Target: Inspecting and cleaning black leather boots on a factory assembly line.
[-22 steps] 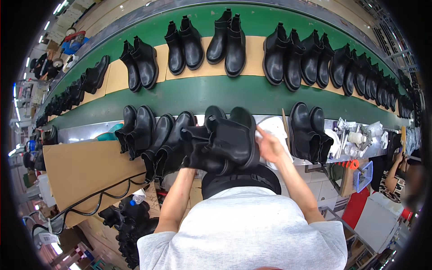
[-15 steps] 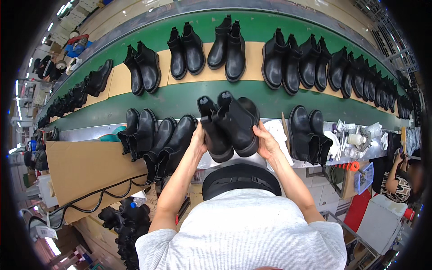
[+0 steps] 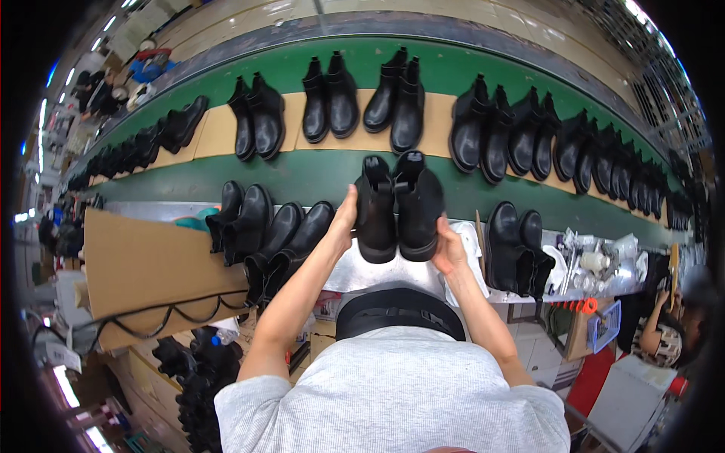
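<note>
Between my hands is a pair of black ankle boots, held side by side with heels toward me and toes pointing away. My left hand [image 3: 345, 217] presses against the outer side of the left boot [image 3: 375, 215]. On the other side, my right hand [image 3: 450, 248] grips the right boot [image 3: 418, 211] low near its heel. Both boots are upright and their open tops show the insides. They are over the near edge of a green conveyor belt [image 3: 317, 172]. My fingers are partly hidden behind the boots.
Beyond are pairs of black boots [image 3: 330, 106] on cardboard strips along the belt. Left of me are more boots [image 3: 260, 219] and a large cardboard sheet [image 3: 158, 257]; to the right, another pair [image 3: 504, 241], small supplies [image 3: 596, 260] and a seated person [image 3: 655, 332].
The held boots have turned from a tilted, overlapping pose to side by side and straight. My hands have shifted slightly right along with them, and the view has tilted a little.
</note>
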`<state>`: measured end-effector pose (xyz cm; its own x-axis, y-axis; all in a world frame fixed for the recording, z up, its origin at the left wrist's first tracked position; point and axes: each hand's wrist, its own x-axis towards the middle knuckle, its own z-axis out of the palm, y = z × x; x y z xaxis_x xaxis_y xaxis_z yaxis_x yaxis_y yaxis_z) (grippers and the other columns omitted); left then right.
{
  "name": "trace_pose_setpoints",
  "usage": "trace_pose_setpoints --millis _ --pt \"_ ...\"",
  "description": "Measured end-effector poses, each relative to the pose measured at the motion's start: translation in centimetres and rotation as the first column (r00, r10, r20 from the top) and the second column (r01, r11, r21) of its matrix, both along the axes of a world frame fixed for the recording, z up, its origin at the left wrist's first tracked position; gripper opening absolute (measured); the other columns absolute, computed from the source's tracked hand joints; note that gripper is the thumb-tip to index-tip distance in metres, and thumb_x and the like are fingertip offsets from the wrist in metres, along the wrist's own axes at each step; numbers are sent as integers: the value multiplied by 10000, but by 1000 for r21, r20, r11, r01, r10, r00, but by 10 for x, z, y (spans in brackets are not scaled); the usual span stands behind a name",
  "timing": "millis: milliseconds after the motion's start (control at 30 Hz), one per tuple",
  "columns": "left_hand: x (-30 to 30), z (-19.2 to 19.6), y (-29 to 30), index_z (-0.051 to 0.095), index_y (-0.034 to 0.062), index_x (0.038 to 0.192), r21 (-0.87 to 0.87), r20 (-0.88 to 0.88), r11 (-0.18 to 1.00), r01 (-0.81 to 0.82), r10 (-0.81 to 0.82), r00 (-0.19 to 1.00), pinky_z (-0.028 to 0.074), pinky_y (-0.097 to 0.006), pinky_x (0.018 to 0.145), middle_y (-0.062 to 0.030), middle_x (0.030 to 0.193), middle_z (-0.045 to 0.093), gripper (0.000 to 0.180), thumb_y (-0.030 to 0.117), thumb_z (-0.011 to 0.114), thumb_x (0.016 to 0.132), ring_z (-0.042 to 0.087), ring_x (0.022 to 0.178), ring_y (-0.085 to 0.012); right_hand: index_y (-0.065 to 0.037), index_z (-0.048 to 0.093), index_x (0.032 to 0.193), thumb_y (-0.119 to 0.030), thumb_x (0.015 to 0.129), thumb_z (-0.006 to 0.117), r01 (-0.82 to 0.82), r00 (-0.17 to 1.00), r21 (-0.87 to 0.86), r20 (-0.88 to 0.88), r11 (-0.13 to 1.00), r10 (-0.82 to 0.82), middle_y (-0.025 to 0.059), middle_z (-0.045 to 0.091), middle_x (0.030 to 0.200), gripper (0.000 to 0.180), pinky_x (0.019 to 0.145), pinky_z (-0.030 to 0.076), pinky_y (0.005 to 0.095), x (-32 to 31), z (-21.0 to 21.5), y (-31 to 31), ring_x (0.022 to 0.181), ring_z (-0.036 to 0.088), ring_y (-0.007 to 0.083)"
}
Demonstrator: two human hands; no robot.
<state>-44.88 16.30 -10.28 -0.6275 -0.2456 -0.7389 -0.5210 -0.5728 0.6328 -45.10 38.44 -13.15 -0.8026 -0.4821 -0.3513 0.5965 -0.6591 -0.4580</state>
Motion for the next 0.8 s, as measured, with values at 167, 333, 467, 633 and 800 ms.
trace_pose_setpoints --millis 167,333,467,633,800 --pt "49 49 5 267 -13 1408 -806 -369 550 217 -755 543 199 -353 1092 -164 1447 305 750 357 610 853 248 1356 -259 -92 475 1260 -256 893 566 -40 968 -49 246 998 51 56 544 1242 412 965 416 419 33 3 -29 1130 529 232" --pt "48 52 38 572 -19 986 -682 -372 731 -24 -319 872 478 -287 726 -101 857 655 220 127 637 834 586 792 -117 -16 550 1144 -228 902 544 -399 896 627 111 669 430 108 635 987 321 712 546 340 4 14 8 796 641 237" --pt "48 32 41 579 -13 982 -655 -427 754 40 -414 804 450 -248 725 -35 824 615 280 153 697 790 541 795 -88 -23 624 954 -219 834 573 372 868 715 -42 -592 495 175 614 925 236 661 530 457 -51 -29 82 789 650 325" --pt "54 45 38 592 -13 857 -482 -390 854 195 -409 825 445 -239 652 6 731 587 288 225 734 778 515 703 -62 -3 658 844 -162 808 578 453 684 654 181 -606 707 172 554 1008 182 664 547 395 -43 -64 94 864 612 339" --pt "48 65 28 650 22 814 -415 -293 877 242 -381 877 459 -241 622 4 759 621 293 308 713 801 552 693 -73 17 549 1010 -121 859 485 531 727 677 -56 -509 685 193 531 1026 214 745 516 435 -59 -64 82 916 566 367"
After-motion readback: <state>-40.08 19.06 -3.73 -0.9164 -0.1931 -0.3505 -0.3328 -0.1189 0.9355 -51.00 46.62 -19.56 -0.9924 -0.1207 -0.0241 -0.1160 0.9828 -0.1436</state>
